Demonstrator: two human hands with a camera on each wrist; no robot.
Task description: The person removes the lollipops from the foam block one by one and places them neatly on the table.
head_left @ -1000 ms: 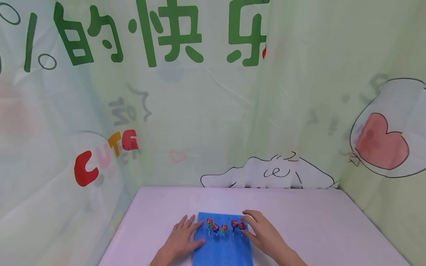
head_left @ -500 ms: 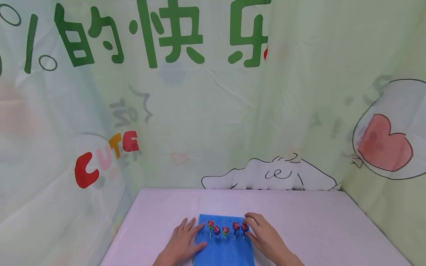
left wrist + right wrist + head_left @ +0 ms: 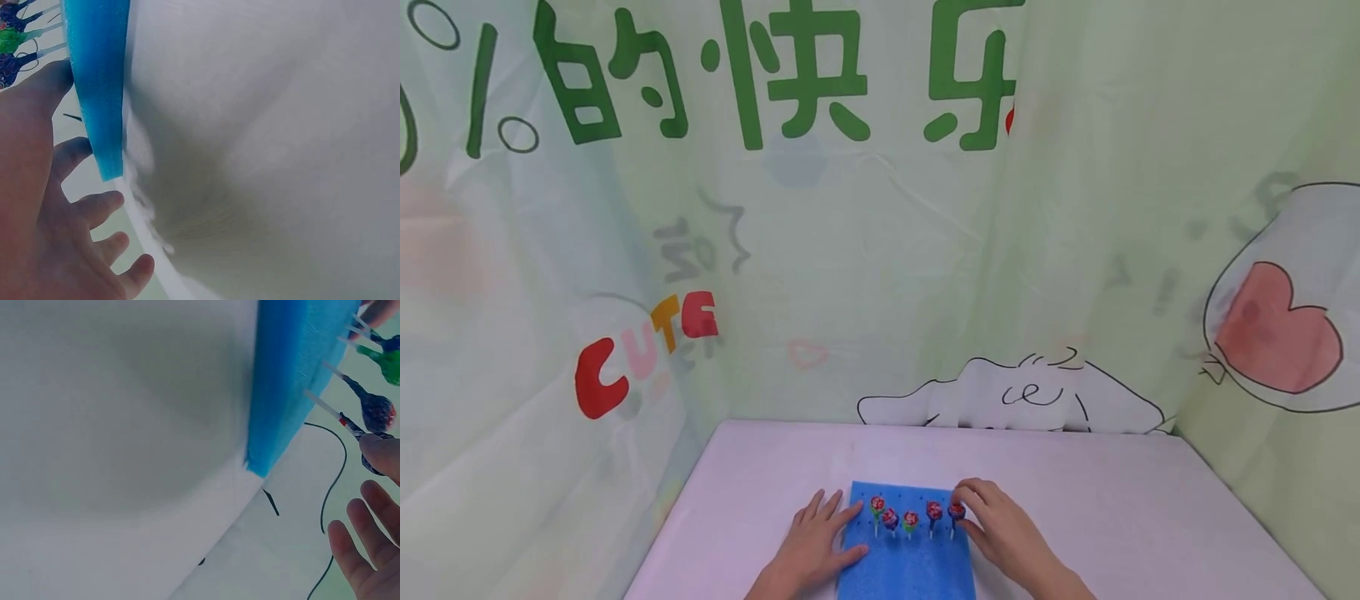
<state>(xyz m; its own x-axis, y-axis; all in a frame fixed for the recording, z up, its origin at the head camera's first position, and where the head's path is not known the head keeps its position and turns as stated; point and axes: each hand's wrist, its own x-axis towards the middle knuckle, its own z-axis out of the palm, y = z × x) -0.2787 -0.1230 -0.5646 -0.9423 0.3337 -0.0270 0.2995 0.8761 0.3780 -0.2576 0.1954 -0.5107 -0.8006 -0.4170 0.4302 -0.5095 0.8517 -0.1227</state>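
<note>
Wrapped lollipops stand by their sticks in a blue foam block (image 3: 906, 573); the leftmost lollipop (image 3: 877, 503) has a green wrapper. At the right end, a dark-wrapped lollipop (image 3: 957, 511) is pinched in my right hand (image 3: 1006, 533), its stick still meeting the foam. The right wrist view has the thumb against the wrapper of that lollipop (image 3: 351, 427), the other fingers apart from it and its head partly hidden. My left hand (image 3: 808, 542) rests at the block's left edge with spread, fairly straight fingers; the thumb touches the foam block (image 3: 97, 81) in the left wrist view.
The block lies on a pale table (image 3: 1075, 492). Small dark holes dot its far part around the sticks. Behind the table hangs a light green curtain (image 3: 865, 250) with printed letters and drawings, and it also encloses both sides.
My right hand's thumb and fingers have closed in on the rightmost lollipop. The left hand keeps its place on the block. The head view has shifted slightly.
</note>
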